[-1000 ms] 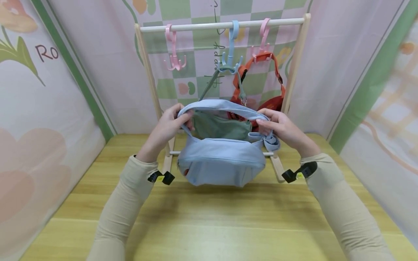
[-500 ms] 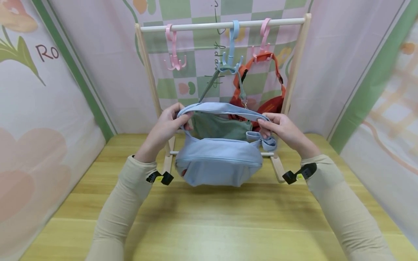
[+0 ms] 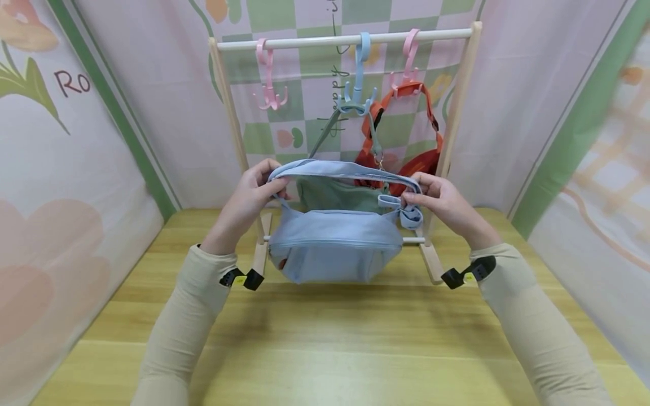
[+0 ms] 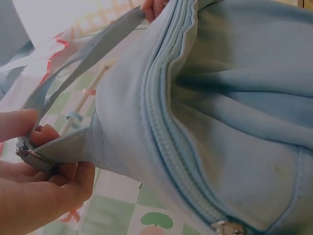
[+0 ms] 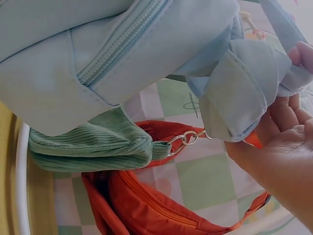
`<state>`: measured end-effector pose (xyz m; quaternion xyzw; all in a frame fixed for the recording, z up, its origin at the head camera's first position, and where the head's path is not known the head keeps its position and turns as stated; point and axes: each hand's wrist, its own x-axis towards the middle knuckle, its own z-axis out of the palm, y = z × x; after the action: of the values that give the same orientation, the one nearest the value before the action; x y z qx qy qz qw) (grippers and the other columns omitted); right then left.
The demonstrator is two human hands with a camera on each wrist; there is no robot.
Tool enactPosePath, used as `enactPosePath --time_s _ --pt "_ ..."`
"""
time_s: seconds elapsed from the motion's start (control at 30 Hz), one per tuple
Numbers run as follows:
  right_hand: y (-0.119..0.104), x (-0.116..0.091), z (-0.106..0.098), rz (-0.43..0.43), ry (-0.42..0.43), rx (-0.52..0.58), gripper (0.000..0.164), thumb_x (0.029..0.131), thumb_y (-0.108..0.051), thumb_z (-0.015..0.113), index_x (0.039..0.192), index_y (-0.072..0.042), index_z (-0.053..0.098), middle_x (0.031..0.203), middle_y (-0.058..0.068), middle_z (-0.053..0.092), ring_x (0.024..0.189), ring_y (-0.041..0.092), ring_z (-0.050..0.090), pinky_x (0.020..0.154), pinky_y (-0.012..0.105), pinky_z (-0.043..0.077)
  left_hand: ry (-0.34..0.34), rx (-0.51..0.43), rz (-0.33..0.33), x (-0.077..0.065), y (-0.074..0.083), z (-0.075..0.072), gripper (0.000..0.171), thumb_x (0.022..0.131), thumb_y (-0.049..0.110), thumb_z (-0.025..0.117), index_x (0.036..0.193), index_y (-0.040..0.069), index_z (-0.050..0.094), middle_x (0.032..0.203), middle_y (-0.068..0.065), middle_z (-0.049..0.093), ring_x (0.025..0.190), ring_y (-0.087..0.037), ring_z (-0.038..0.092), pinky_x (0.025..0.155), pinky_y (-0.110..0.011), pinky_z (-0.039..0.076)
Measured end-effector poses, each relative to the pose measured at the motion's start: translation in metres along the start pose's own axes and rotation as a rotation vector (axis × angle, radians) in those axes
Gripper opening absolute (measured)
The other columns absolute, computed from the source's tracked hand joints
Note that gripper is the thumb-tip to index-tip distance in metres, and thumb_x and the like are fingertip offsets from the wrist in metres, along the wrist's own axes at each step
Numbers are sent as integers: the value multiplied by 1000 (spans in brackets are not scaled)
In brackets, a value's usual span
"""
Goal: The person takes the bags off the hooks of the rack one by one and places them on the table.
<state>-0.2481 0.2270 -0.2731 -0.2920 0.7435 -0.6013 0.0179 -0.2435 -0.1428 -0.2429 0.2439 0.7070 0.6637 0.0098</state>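
A light blue zippered bag (image 3: 335, 248) hangs above the table between the two hands. My left hand (image 3: 249, 197) pinches its strap (image 3: 335, 167) at the left end, by a metal buckle (image 4: 34, 159) seen in the left wrist view. My right hand (image 3: 442, 200) grips the strap's right end, beside a bundled knot of strap (image 5: 244, 93). The strap arches over the bag from hand to hand. Behind it, a green corduroy bag (image 5: 93, 147) hangs from a blue hook (image 3: 358, 79), partly hidden. A red-orange bag (image 5: 146, 200) hangs from the right pink hook (image 3: 408, 62).
A wooden rack with a white top rail (image 3: 315, 42) stands at the back of the table (image 3: 325, 349). Its left pink hook (image 3: 270, 79) holds no bag. Printed fabric walls (image 3: 91, 169) rise behind and at both sides.
The blue bag has shifted slightly left and up. My left hand has moved a little left with the strap, and the strap's arch sits lower and flatter. The right hand has barely moved.
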Motion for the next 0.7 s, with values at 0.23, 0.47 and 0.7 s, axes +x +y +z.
enactPosePath --time_s 0.23,0.47,0.7 --pt "2 -1 0 -7 -4 34 4 95 -6 54 98 -9 56 85 -1 67 77 10 61 73 20 51 -11 15 28 -4 0 -5 6 96 11 54 99 7 51 81 -4 51 78 -19 59 75 -28 54" --pt "4 1 4 -1 14 -1 7 96 -10 54 101 -5 54 85 -2 67 79 9 63 75 20 52 -9 44 32 -5 -3 -10 5 96 12 54 100 9 51 81 -7 54 76 -18 59 73 -29 52" --pt "6 5 10 0 -2 20 14 97 -12 53 104 0 52 83 -2 65 76 7 60 69 17 51 25 63 32 -5 -10 -16 8 96 14 55 100 8 52 80 -11 56 73 -21 60 71 -31 54"
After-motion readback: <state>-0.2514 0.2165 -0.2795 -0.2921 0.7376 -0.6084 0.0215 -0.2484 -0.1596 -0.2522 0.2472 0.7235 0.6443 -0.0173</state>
